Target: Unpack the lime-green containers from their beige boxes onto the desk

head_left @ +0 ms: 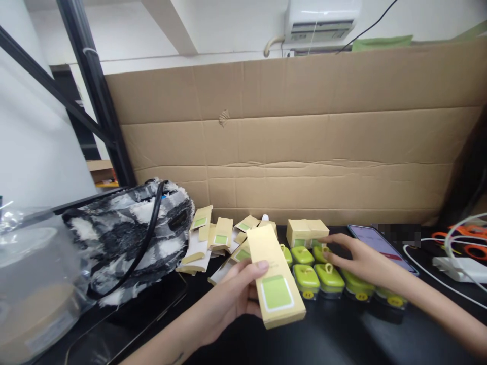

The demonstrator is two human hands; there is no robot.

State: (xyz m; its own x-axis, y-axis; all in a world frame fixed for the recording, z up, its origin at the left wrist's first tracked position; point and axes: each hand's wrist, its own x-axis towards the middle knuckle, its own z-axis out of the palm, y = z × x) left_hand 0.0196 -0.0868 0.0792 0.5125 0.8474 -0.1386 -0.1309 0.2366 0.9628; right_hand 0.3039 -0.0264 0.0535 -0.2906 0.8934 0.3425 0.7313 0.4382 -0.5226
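A pale yellow cardboard box (pixel 272 253) with a green square print is tilted up in my left hand (pixel 238 291), the thumb on its front face and the fingers behind. To the right, my right hand (pixel 352 256) reaches over a group of small clear cases with green lids (pixel 306 276). Its thumb and forefinger are apart, on either side of a green-lidded case (pixel 319 253) in the back row; firm contact is not visible. Two similar yellow boxes (pixel 307 230) stand side by side just behind the cases. Several opened, flattened yellow boxes (pixel 222 233) lie behind my left hand.
A black and white shaggy bag (pixel 133 238) sits at left, near a plastic-wrapped round container (pixel 41 294) and a dark glossy device (pixel 125 324). On the right lie a phone (pixel 382 248), a white charger (pixel 458 268) with cables and orange-handled scissors (pixel 475 251). A cardboard sheet (pixel 289 142) walls the back.
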